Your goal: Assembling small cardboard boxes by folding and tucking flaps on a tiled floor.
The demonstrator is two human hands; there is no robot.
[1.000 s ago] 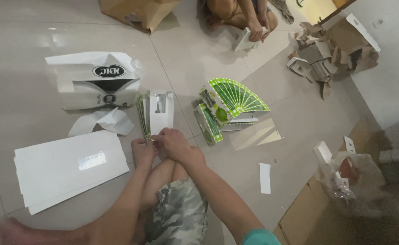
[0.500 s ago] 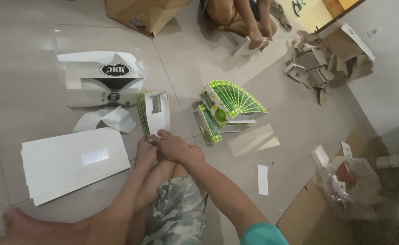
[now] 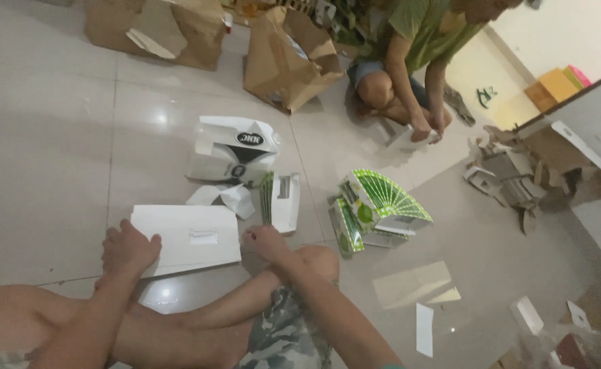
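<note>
While the person sits on the pale tiled floor (image 3: 54,137), the left hand (image 3: 128,249) rests fingers spread on the near left corner of a flat white cardboard sheet with a small window cut-out (image 3: 188,236). The right hand (image 3: 268,242) lies loosely curled at that sheet's right edge, gripping nothing visible; the hands are well apart. Just beyond stands an upright stack of folded white and green cartons (image 3: 280,199), with a fanned pile of green-printed cartons (image 3: 376,205) to its right.
</note>
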